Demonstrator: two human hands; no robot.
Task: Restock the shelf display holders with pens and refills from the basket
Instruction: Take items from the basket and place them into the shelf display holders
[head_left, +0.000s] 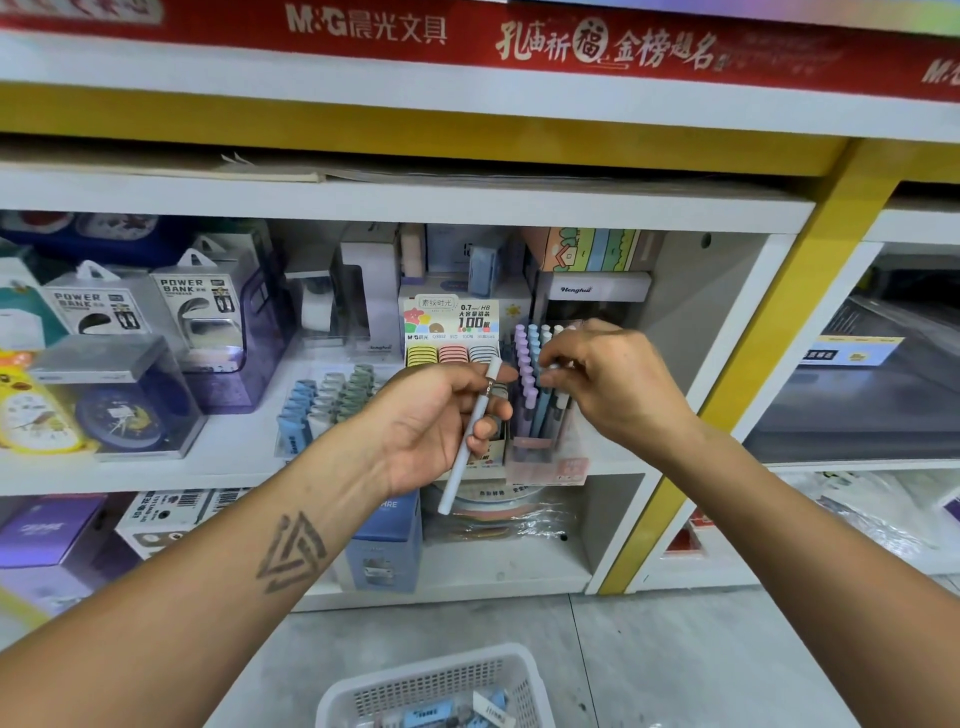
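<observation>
Curled around a pale pen (471, 431), fingers and thumb of the left hand (441, 423), gripping it mid-barrel, tilted, upper end toward the shelf, lower end hanging below the palm. Just right of it, fingertips of the right hand (613, 384) bunched together at the caps of pastel pens standing in a clear display holder (543, 415); whether pinching one cap or only touching them, cannot tell. Purple, blue and white pens packed upright in rows inside that holder, on the middle shelf (156, 475). Immediately left of the holder, a box of pencil leads (451, 332) with yellow, pink and grey tubes, partly hidden behind the left hand. Farther left, a rack of blue and green erasers (324, 400), power bank boxes (156, 306) and clocks (122, 415). Near, on the floor at bottom centre, a white mesh basket (441, 680) holding a few packets of refills (441, 709). Across the top, a red banner (519, 41).
</observation>
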